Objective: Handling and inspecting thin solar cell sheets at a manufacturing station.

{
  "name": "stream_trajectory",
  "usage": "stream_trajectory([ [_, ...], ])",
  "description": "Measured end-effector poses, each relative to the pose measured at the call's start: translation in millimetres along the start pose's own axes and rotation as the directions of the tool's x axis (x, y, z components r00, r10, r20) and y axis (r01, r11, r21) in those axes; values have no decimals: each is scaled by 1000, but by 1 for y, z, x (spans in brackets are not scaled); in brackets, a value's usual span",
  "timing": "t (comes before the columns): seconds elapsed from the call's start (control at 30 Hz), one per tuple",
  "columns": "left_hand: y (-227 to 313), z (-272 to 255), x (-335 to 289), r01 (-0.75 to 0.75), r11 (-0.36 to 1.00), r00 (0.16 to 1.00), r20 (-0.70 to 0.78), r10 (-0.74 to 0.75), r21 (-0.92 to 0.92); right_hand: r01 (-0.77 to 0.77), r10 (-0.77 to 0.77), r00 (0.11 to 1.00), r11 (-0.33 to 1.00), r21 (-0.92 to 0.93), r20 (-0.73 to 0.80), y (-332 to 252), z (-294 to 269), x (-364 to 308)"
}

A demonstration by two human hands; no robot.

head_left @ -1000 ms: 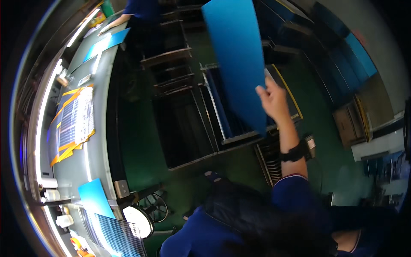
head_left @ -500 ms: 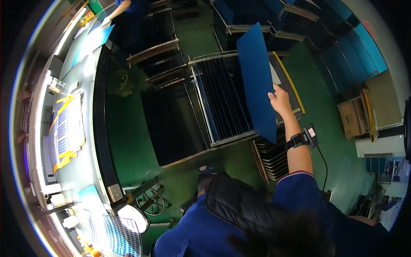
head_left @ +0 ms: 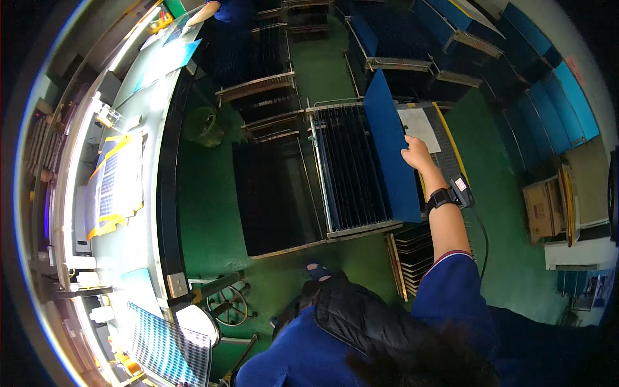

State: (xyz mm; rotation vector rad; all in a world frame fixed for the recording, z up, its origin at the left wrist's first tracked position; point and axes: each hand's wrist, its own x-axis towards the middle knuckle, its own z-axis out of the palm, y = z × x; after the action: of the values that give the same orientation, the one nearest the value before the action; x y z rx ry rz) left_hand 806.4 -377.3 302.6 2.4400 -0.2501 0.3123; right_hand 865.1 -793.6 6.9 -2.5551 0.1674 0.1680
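Note:
A thin, flat blue sheet (head_left: 389,155) stands on edge at the right end of a slotted metal rack (head_left: 361,228). My right hand (head_left: 419,153) pinches its right edge, thumb on the near side, with a black strap and small device on the wrist. Several dark sheets (head_left: 351,168) stand in rows in the rack, left of the blue one. Whether the blue sheet's lower edge sits in a slot is hidden. My left hand is out of sight. At the lower left, a sheet with a dotted grid (head_left: 171,348) leans at the lit bench.
A lit bench (head_left: 149,238) runs along the left, with a taped patterned panel (head_left: 116,187) on it. Beyond the rack, a white paper (head_left: 420,129) lies on a yellow-edged surface. Other racks fill the back. A co-worker's arm (head_left: 205,14) reaches over the bench's far end. A wheeled stool base (head_left: 229,306) stands nearby.
The blue sheet, still in my right hand, has moved lower and turned more edge-on beside the rack's dark sheets. More of the white paper shows. The whole view has shifted slightly.

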Motion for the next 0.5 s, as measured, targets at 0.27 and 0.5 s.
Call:
stream_trajectory([
  [0.27,-15,-16,-16,-1,997,999,-42,5,80,6,-7,1000,995,-100,-11,-16,7,10],
  [0.5,-46,-65,-88,28,983,987,-160,2,182,-75,105,982,980,-185,157,-37,-7,6],
])
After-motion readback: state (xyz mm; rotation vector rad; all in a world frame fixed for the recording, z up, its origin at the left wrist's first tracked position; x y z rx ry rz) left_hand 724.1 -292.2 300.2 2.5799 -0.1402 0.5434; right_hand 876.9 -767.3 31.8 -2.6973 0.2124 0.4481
